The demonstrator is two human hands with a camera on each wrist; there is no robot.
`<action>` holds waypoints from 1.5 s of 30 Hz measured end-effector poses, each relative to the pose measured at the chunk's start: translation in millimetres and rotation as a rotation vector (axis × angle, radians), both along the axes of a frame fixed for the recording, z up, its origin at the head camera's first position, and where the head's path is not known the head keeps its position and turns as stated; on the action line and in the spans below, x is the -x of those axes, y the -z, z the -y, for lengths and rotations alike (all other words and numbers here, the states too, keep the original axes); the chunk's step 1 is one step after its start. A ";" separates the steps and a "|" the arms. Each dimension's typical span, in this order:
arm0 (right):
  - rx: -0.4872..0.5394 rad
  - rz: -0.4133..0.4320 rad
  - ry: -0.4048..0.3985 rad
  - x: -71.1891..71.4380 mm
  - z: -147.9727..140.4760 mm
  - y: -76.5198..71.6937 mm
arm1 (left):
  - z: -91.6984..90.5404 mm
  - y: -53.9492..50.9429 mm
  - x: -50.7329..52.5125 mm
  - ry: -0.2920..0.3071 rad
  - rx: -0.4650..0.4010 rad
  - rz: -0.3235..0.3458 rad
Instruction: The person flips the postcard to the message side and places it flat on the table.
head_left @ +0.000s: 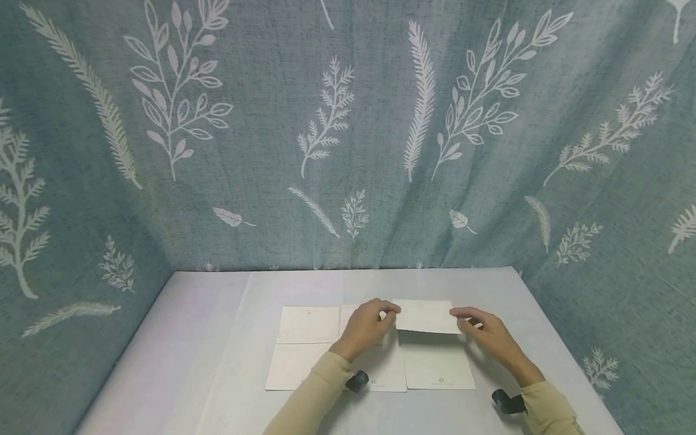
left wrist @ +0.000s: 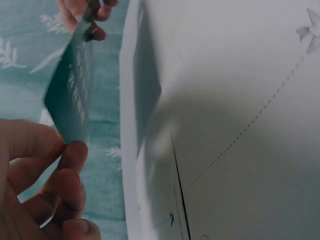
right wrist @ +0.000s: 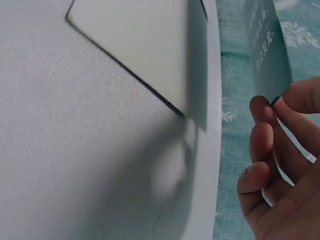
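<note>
A white card (head_left: 424, 315) is held above the table between both hands, its far side green with white lettering in the two wrist views. My left hand (head_left: 365, 331) pinches its left edge between thumb and fingers. At the opposite edge, my right hand (head_left: 492, 339) pinches it the same way. Beneath it lies a pale card (head_left: 439, 367) with a small print near its lower edge. To the left are more white cards (head_left: 309, 325) in two rows, partly hidden by my left hand and forearm. One card in the left wrist view bears a dotted line and a flower drawing (left wrist: 312, 32).
The cards lie on a white table (head_left: 217, 338). Behind it and at both sides hangs a green curtain (head_left: 261, 121) with white leaf patterns. Dark wrist devices (head_left: 508, 402) sit by the sleeve cuffs.
</note>
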State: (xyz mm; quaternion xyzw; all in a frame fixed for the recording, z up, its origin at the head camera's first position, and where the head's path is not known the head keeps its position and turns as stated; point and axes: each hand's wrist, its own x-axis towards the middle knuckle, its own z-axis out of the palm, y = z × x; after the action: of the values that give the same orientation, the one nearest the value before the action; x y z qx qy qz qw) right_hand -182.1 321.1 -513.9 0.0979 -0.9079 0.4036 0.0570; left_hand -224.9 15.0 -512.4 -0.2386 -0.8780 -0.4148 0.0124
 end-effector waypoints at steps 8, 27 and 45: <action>-0.056 -0.115 -0.038 2.1 0.2 3.0 | -2.2 -1.8 4.3 0.000 0.101 -0.120; -0.214 -0.064 0.009 7.2 0.1 5.1 | -18.8 8.7 8.6 -0.049 0.325 -0.294; -0.336 0.003 0.039 2.4 2.1 9.1 | -29.8 12.4 -2.2 -0.071 0.508 -0.503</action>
State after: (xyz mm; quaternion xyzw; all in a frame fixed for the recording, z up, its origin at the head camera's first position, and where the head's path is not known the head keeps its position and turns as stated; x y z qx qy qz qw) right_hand -184.5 319.0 -523.0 0.0879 -0.9644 0.2450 0.0462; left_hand -222.7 44.9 -524.8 -0.2980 -0.9303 -0.1108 0.1827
